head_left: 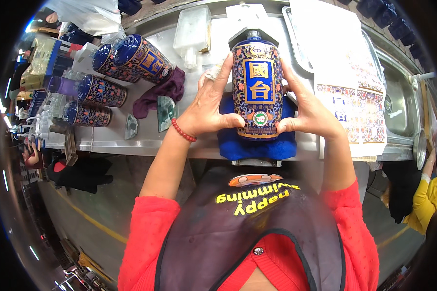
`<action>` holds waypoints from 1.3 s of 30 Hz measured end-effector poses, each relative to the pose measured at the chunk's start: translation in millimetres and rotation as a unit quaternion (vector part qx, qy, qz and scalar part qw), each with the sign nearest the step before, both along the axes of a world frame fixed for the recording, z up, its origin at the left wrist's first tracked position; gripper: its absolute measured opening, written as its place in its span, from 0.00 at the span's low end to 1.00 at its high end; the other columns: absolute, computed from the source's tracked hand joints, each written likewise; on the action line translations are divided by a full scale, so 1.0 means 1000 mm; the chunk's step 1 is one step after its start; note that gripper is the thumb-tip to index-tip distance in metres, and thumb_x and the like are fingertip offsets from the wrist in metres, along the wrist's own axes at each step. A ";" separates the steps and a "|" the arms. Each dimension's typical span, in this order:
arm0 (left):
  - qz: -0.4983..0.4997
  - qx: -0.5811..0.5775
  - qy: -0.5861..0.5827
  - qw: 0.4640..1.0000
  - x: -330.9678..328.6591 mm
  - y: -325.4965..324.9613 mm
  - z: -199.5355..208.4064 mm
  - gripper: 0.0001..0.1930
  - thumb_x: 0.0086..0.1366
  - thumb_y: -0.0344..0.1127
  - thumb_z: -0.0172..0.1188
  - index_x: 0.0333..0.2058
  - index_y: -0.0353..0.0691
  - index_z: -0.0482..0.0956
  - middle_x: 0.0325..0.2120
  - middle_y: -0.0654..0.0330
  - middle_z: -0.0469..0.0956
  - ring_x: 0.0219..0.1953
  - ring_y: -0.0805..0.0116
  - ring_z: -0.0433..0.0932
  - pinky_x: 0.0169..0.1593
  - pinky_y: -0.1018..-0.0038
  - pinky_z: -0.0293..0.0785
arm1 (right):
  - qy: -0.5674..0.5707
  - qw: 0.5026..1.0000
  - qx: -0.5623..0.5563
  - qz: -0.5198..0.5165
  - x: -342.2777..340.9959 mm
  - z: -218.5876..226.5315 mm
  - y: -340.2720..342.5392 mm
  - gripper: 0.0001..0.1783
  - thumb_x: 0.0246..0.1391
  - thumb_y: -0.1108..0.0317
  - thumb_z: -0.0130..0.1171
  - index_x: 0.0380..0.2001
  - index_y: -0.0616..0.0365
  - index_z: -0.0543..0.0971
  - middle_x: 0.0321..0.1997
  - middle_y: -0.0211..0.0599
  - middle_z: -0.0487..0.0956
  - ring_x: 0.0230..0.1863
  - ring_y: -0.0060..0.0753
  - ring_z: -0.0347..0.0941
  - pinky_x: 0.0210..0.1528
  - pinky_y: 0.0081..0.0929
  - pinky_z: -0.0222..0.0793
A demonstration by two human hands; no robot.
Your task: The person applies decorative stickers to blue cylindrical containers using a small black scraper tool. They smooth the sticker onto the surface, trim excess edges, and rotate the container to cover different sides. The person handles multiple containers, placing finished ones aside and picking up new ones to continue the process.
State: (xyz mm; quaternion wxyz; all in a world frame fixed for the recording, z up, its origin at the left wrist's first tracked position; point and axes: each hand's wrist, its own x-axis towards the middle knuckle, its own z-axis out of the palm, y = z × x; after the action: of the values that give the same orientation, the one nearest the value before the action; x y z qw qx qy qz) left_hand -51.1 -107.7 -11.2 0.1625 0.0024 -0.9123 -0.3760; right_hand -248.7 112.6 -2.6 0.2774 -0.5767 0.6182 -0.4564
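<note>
Between my two hands is a dark blue bottle (258, 92) with a floral, gold-edged label panel on its front. Its neck points away from me, and its lower end is over a blue cloth pad (257, 149) at the counter's near edge. My left hand (210, 104) grips the left side, thumb on the lower front and fingers along the side, with something whitish on one finger. On the opposite side, my right hand (308, 109) presses its thumb near the bottom corner, its other fingers reaching up along the edge and partly hidden.
Patterned decal sheets (352, 114) lie to the right, before a metal sink (395, 97). On the left are several decorated blue bottles (148, 60), a purple cloth (162, 92) and a greenish clear piece (166, 114). A clear glass bottle (193, 31) lies farther back. Someone's yellow sleeve (425, 201) shows at far right.
</note>
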 end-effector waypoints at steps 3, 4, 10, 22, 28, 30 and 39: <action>-0.010 -0.001 0.017 1.000 -0.001 -0.001 -0.001 0.70 0.48 0.80 0.63 0.76 0.39 0.41 0.70 0.38 0.55 0.72 0.41 0.54 0.73 0.49 0.37 | -0.005 1.000 -0.010 -0.008 0.000 -0.002 -0.002 0.81 0.27 0.35 0.81 0.78 0.56 0.44 0.81 0.52 0.48 0.78 0.47 0.50 0.71 0.42 0.58; -0.007 -0.017 0.018 1.000 -0.001 -0.001 -0.001 0.70 0.48 0.80 0.63 0.76 0.39 0.41 0.71 0.38 0.55 0.72 0.41 0.53 0.73 0.49 0.36 | -0.004 1.000 -0.013 -0.004 0.000 -0.002 -0.003 0.81 0.27 0.35 0.81 0.78 0.56 0.44 0.81 0.52 0.48 0.78 0.47 0.50 0.71 0.42 0.58; -0.002 -0.022 0.010 1.000 0.001 0.000 0.000 0.70 0.49 0.81 0.61 0.76 0.38 0.40 0.72 0.37 0.53 0.73 0.40 0.52 0.73 0.48 0.35 | -0.013 1.000 -0.002 0.019 -0.006 -0.003 0.000 0.77 0.35 0.43 0.81 0.77 0.60 0.43 0.80 0.60 0.47 0.80 0.54 0.43 0.79 0.42 0.44; 0.035 -0.017 -0.032 0.999 0.007 0.005 0.017 0.71 0.49 0.83 0.58 0.75 0.37 0.36 0.72 0.36 0.51 0.76 0.42 0.49 0.74 0.45 0.30 | 0.167 0.977 -0.036 -0.130 -0.017 0.051 0.009 0.46 0.49 0.75 0.72 0.71 0.60 0.64 0.63 0.57 0.74 0.60 0.50 0.76 0.57 0.34 0.77; 0.148 -0.136 0.175 0.964 0.015 0.023 0.022 0.47 0.65 0.73 0.52 0.66 0.35 0.67 0.59 0.49 0.73 0.62 0.48 0.66 0.71 0.43 0.41 | 0.240 0.966 -0.078 0.058 -0.007 0.116 -0.034 0.13 0.54 0.75 0.65 0.43 0.57 0.78 0.30 0.43 0.82 0.31 0.45 0.82 0.34 0.36 0.76; 0.159 -0.153 0.183 0.958 0.019 0.034 0.024 0.42 0.67 0.69 0.52 0.63 0.36 0.72 0.55 0.52 0.77 0.61 0.50 0.66 0.71 0.44 0.41 | 0.292 0.947 0.004 0.138 -0.008 0.126 -0.061 0.10 0.57 0.68 0.65 0.40 0.58 0.76 0.30 0.47 0.80 0.31 0.52 0.80 0.34 0.42 0.75; 0.071 -0.253 0.141 0.955 -0.006 0.029 0.043 0.33 0.72 0.68 0.39 0.58 0.54 0.81 0.55 0.66 0.81 0.66 0.59 0.64 0.72 0.42 0.31 | 0.118 0.964 -0.092 -0.222 -0.019 0.073 -0.036 0.12 0.60 0.67 0.65 0.43 0.63 0.79 0.28 0.33 0.82 0.29 0.19 0.77 0.33 0.20 0.73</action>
State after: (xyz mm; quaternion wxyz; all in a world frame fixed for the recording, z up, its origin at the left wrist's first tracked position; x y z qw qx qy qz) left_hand -56.9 -78.9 32.0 0.3107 -0.0269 -0.9429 -0.1168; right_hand -267.3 76.7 70.2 0.0400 -0.4979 0.7140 -0.4906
